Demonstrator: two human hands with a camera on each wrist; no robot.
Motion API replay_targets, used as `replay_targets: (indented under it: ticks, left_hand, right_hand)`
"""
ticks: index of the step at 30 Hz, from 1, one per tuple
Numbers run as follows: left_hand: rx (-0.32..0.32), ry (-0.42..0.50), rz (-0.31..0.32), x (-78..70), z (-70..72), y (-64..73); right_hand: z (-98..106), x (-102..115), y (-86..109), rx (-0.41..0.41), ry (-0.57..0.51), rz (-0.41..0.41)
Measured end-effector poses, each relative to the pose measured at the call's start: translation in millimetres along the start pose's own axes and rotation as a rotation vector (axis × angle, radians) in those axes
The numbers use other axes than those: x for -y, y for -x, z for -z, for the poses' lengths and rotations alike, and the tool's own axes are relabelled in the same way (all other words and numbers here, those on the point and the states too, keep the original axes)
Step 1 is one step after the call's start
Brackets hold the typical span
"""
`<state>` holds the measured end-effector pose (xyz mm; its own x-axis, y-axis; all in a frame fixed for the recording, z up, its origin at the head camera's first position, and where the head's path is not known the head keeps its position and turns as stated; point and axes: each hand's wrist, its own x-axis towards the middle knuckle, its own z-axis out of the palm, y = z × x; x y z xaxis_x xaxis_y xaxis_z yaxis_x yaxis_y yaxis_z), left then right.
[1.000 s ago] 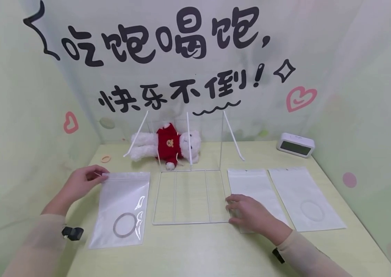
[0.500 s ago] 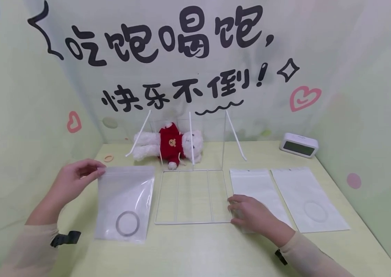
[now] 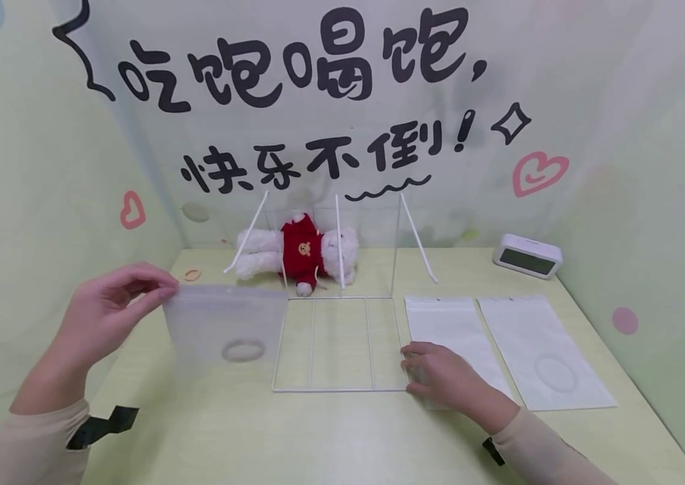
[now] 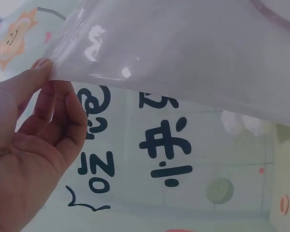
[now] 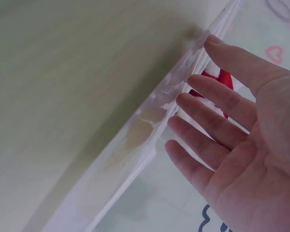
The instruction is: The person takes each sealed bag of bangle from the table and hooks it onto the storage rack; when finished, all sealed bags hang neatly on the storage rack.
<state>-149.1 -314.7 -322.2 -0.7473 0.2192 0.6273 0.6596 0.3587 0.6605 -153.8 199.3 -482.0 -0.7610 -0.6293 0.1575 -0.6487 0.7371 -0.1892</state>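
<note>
My left hand [image 3: 100,316] pinches the top left corner of a translucent zip bag [image 3: 197,330] between thumb and fingertips, raised off the table and tilted. A grey ring [image 3: 243,350] shows through this bag. In the left wrist view, the bag [image 4: 174,53] stretches away from the pinching thumb [image 4: 34,72]. My right hand [image 3: 448,377] lies over a white zip bag [image 3: 439,320], fingertips at the right edge of a white wire rack [image 3: 339,390]. The right wrist view shows its fingers [image 5: 222,96] loosely extended. Part of that white bag is hidden beneath the hand.
A second white bag [image 3: 530,337] with a round outline inside lies farther right. Behind the rack rests a white plush bear [image 3: 302,252] in a red sweater. A white digital clock [image 3: 528,256] stands back right, and an orange band [image 3: 192,275] lies back left.
My left hand has lifted the bag from the table and tilted it up, moving slightly left and nearer. The right hand has stayed at the rack's edge.
</note>
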Motion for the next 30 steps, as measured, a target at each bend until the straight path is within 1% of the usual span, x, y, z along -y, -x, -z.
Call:
replay_targets:
  ticks: [2, 4, 9, 13, 20, 23, 27, 30]
  left_hand:
    - [-0.006, 0.122, -0.061, -3.6, 0.3, -2.2]
    - [-0.011, 0.218, -0.112, -6.5, 0.3, -5.0]
    - [-0.01, 0.319, -0.173, -14.5, -0.9, -11.4]
    - [-0.023, 0.337, -0.181, -21.3, -2.1, -15.4]
    - [-0.066, 0.359, -0.198, -30.4, -2.8, -21.9]
    - [-0.094, 0.361, -0.188, -30.6, -3.5, -23.2]
    - [-0.12, 0.382, -0.18, -26.9, -9.2, -25.5]
    - [-0.131, 0.37, -0.167, -24.1, -13.8, -27.6]
  right_hand:
    - [1, 0, 0.1, -0.003, -0.001, 0.002]
    - [1, 1, 0.1, -0.003, 0.0, 0.003]
    - [2, 2, 0.1, 0.003, -0.003, -0.006]
    - [2, 4, -0.1, 0.008, -0.007, -0.011]
    - [3, 5, -0.9, -0.006, -0.002, 0.004]
    - [3, 6, -0.7, -0.005, -0.003, 0.005]
    - [4, 6, -0.1, 0.002, 0.0, -0.001]
    - [4, 6, 0.2, -0.002, 0.001, -0.006]
